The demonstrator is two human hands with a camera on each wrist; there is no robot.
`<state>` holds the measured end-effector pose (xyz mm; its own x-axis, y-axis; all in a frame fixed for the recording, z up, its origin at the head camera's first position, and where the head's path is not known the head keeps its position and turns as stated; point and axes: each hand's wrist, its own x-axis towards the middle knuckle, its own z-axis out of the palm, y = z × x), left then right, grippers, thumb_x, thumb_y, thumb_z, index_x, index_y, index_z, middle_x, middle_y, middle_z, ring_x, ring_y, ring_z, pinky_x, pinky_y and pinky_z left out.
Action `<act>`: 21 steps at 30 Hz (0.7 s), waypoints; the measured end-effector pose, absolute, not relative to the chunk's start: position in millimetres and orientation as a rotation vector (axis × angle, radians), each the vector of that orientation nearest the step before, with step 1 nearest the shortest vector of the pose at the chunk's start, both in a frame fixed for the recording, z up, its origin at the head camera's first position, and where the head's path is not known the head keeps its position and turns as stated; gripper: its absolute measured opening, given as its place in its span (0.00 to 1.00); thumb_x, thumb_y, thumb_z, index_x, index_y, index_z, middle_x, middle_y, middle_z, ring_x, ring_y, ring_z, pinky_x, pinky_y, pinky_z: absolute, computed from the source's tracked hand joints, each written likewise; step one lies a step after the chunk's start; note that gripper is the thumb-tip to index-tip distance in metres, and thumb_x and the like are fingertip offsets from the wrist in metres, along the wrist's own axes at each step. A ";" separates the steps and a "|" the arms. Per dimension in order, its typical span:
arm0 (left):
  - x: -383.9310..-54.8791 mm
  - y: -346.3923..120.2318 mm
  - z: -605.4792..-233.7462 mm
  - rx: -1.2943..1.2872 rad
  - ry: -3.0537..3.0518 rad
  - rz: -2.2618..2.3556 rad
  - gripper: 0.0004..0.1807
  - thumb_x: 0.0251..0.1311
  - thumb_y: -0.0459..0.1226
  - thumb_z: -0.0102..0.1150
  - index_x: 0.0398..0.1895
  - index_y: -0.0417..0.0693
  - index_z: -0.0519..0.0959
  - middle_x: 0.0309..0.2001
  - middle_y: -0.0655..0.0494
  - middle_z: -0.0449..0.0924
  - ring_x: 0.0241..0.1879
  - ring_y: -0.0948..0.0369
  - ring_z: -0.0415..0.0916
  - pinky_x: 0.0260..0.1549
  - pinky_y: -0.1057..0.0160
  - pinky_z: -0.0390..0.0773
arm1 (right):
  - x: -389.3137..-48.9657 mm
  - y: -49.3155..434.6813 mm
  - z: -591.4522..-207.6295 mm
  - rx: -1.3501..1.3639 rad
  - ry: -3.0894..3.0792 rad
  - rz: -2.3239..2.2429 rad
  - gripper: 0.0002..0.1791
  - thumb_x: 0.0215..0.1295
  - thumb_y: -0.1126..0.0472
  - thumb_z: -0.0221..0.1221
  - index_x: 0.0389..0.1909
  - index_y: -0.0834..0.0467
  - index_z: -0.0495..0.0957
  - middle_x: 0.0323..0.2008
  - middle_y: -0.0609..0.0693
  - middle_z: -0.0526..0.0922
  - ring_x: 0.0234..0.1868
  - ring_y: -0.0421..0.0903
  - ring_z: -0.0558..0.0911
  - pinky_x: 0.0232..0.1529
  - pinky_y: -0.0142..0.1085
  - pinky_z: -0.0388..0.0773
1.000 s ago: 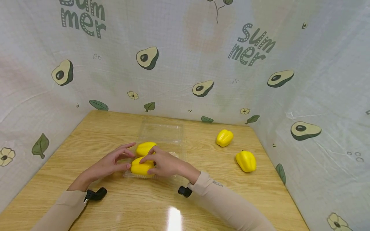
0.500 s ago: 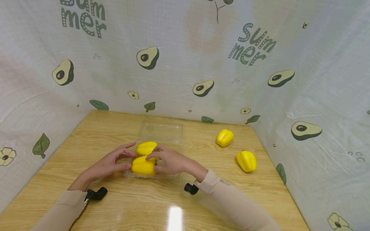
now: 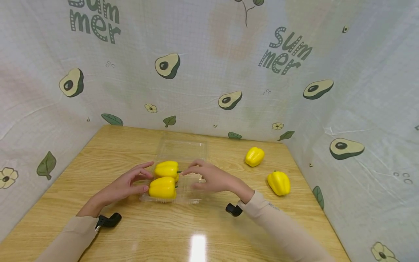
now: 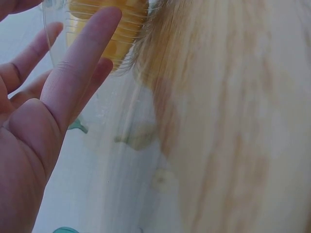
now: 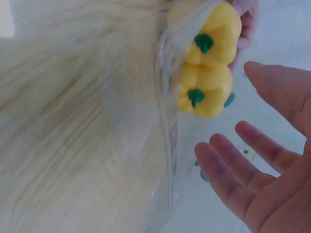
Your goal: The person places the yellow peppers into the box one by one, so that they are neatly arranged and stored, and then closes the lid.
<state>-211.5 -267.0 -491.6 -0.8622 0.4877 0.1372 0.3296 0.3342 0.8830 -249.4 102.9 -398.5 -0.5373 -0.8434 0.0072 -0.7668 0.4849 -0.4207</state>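
Note:
Two yellow bell peppers lie side by side in the left half of a clear plastic clamshell box (image 3: 188, 198), whose lid (image 3: 183, 150) is laid open toward the back. The nearer bell pepper (image 3: 162, 188) and the farther bell pepper (image 3: 166, 170) both have their green stems toward the right. My left hand (image 3: 126, 183) rests at the box's left side, fingers spread and thumb near the nearer pepper. My right hand (image 3: 212, 177), fingers loosely bent and holding nothing, hovers over the box's right part. In the right wrist view both green stems (image 5: 204, 42) show beyond the box wall.
Two more yellow bell peppers, a back one (image 3: 254, 157) and a front one (image 3: 279, 183), lie on the wooden table (image 3: 157, 233) at the right. A printed cloth (image 3: 196, 72) encloses the table at the back and sides.
My right hand has let go of the nearer pepper and moved right, away from both peppers. That pepper has settled beside the farther one. My left hand has stayed in place.

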 end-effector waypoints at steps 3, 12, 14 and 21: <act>-211.6 -267.2 -491.4 0.745 2.439 1.557 0.17 0.74 0.37 0.66 0.61 0.46 0.78 0.85 0.45 0.49 0.71 0.38 0.69 0.68 0.43 0.72 | -253.7 117.3 -396.0 -1.384 2.517 -0.583 0.25 0.76 0.60 0.65 0.72 0.49 0.77 0.70 0.53 0.71 0.60 0.47 0.77 0.54 0.45 0.83; -212.4 -267.5 -494.2 0.761 2.435 1.560 0.17 0.73 0.37 0.66 0.62 0.45 0.78 0.85 0.45 0.49 0.71 0.38 0.69 0.65 0.68 0.72 | -261.8 165.1 -391.2 -1.388 2.574 -0.604 0.24 0.74 0.60 0.67 0.70 0.51 0.78 0.67 0.52 0.74 0.62 0.48 0.77 0.56 0.47 0.83; -212.4 -267.4 -494.4 0.760 2.436 1.559 0.18 0.73 0.37 0.66 0.62 0.45 0.78 0.85 0.46 0.49 0.71 0.38 0.69 0.64 0.70 0.72 | -262.1 177.7 -391.2 -1.379 2.596 -0.594 0.24 0.75 0.59 0.67 0.69 0.50 0.78 0.66 0.51 0.75 0.63 0.49 0.77 0.57 0.47 0.81; -212.1 -267.3 -493.1 0.753 2.448 1.548 0.18 0.74 0.37 0.66 0.62 0.46 0.78 0.85 0.45 0.49 0.71 0.39 0.70 0.67 0.59 0.74 | -259.6 219.1 -389.9 -1.323 2.633 -0.592 0.23 0.75 0.60 0.66 0.68 0.53 0.78 0.65 0.53 0.75 0.64 0.52 0.77 0.64 0.51 0.78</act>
